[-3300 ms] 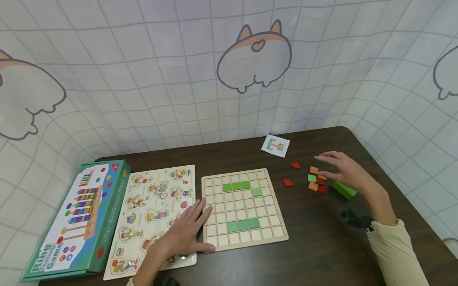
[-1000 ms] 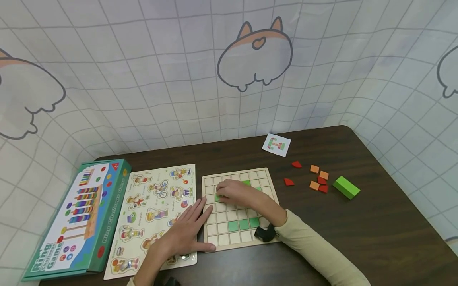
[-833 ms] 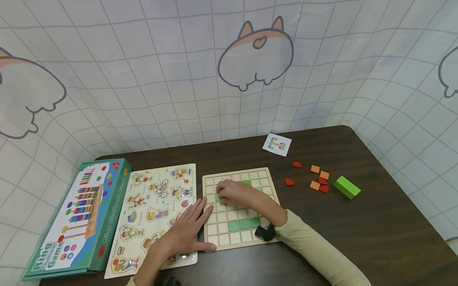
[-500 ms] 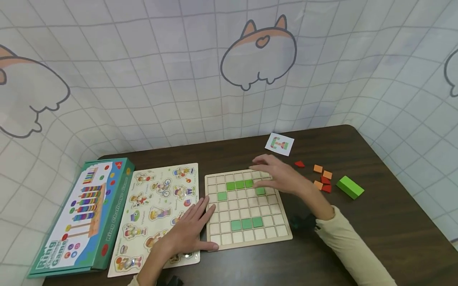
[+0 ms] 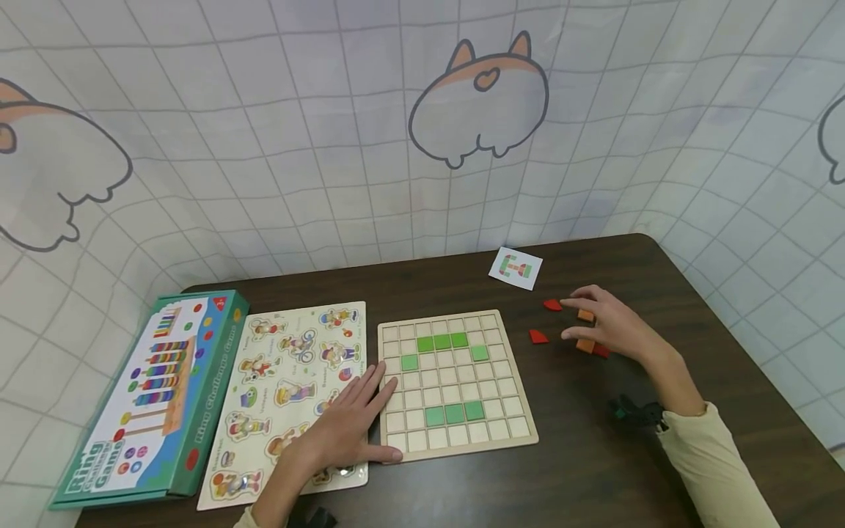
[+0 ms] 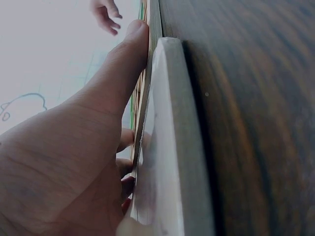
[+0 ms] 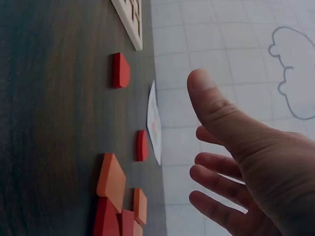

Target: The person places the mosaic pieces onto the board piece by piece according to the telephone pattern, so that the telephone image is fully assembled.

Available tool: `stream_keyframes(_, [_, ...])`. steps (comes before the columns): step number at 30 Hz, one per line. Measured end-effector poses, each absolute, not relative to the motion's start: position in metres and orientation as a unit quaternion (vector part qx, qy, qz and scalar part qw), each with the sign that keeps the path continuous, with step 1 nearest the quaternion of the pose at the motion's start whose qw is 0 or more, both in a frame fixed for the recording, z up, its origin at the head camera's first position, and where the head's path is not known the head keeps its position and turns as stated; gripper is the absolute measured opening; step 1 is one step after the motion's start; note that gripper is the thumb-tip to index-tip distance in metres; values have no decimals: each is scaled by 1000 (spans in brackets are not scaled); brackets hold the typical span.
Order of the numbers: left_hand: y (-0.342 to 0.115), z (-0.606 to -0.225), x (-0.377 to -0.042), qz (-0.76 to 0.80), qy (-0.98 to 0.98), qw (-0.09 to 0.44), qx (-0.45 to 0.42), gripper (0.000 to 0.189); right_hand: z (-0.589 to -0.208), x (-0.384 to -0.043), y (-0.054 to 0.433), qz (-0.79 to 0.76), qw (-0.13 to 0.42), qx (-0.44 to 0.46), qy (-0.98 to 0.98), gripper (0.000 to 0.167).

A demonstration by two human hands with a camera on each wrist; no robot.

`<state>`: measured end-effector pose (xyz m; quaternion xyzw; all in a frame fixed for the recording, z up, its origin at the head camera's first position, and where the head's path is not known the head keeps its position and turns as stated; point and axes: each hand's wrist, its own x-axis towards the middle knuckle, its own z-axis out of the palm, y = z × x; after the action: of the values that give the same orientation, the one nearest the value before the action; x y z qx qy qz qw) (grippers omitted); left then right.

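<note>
My left hand (image 5: 346, 425) lies flat with fingers spread, resting across the left edge of a wooden grid board (image 5: 535, 438) and the picture puzzle (image 5: 300, 374) beside it. Several green square tiles (image 5: 442, 342) sit in the board's cells. My right hand (image 5: 614, 323) hovers over the loose pieces on the right, thumb and fingers apart, holding nothing. Beneath it are orange square tiles (image 7: 112, 181) and red pieces (image 7: 106, 216), partly covered by the hand in the head view. Two red quarter-round pieces (image 5: 538, 336) lie between board and hand.
A small pattern card (image 5: 516, 268) lies near the table's back edge. At the far left is a Ring Challenge Game box (image 5: 152, 396). A tiled-print curtain (image 5: 330, 147) hangs behind the dark table (image 5: 561, 477).
My right hand carried a light green tile from the pile to a left-hand cell of the board, released it, and moved back right over the pieces. My left hand stayed put.
</note>
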<state>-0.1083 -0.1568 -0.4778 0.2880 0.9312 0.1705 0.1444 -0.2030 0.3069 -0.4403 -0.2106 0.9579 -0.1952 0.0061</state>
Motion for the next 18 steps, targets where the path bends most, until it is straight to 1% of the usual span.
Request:
stream_keyframes(9, [-157, -479, -108, 169, 932, 139, 289, 106, -443, -204, 306, -190, 15, -219, 957, 61])
stream_keyframes(13, [-157, -479, -108, 167, 932, 137, 290, 106, -450, -204, 297, -185, 18, -236, 954, 54])
stream_keyframes(18, [-158, -479, -108, 167, 932, 136, 291, 106, -455, -202, 280, -190, 49, -266, 944, 46])
